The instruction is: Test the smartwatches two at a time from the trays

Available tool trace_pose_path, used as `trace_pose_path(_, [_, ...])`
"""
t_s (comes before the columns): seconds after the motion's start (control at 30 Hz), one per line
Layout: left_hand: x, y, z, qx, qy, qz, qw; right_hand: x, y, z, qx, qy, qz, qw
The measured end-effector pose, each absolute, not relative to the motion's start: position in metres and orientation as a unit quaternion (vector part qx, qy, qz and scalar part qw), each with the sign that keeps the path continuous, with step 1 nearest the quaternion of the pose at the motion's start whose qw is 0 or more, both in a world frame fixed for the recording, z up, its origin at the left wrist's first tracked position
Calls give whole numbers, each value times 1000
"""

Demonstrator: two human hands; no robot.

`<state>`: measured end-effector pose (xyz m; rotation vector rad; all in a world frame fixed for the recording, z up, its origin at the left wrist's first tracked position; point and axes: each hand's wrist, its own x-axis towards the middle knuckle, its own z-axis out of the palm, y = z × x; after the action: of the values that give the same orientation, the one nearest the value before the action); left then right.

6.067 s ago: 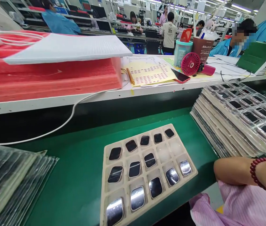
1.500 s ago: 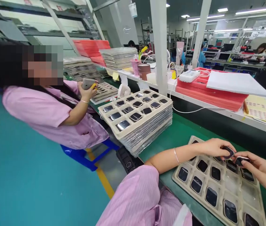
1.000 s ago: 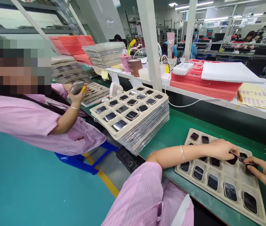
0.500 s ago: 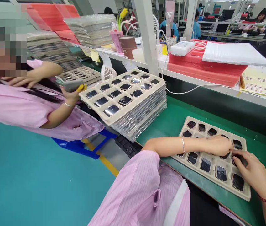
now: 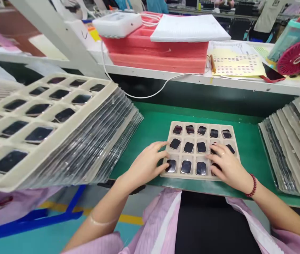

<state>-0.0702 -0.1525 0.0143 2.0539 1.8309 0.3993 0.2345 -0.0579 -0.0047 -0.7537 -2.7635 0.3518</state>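
A beige tray (image 5: 206, 178) lies on the green work surface before me, with rows of dark, square-faced pieces like smartwatch cases (image 5: 186, 167) in its pockets. My left hand (image 5: 148, 164) is at the tray's left edge, fingers apart, the thumb and fingertips reaching over the rim by the end pieces. Over the right part of the same tray rests my right hand (image 5: 230, 167), its fingers spread across the pockets and partly hiding the pieces there. Neither hand has lifted a piece. Whether the fingertips press on the pieces I cannot tell.
To the left stands a tall stack of trays (image 5: 81, 141), dark pieces in the top one. Another tray stack (image 5: 293, 148) is at the right. A shelf (image 5: 160, 70) behind carries a red foam block (image 5: 155, 53), a white device (image 5: 117, 24), papers and a pink fan (image 5: 296, 58).
My view has swung right. My left hand has moved from the middle of the tray to its left edge, and my hands are now apart. The right hand stays at the tray's right side.
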Motion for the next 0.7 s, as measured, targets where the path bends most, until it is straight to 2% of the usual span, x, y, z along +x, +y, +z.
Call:
trace_pose_path(0.2, [-70, -181, -9, 713, 665, 133, 178, 163, -80, -18, -179, -969, 132, 105])
trace_pose_path(0.47, [-62, -143, -9, 712, 659, 163, 182, 168, -47, -26, -177, -968, 141, 110])
trace_pose_path(0.7, [-53, -139, 2, 692, 593, 282, 299, 165, -44, -28, -142, -943, 240, 181])
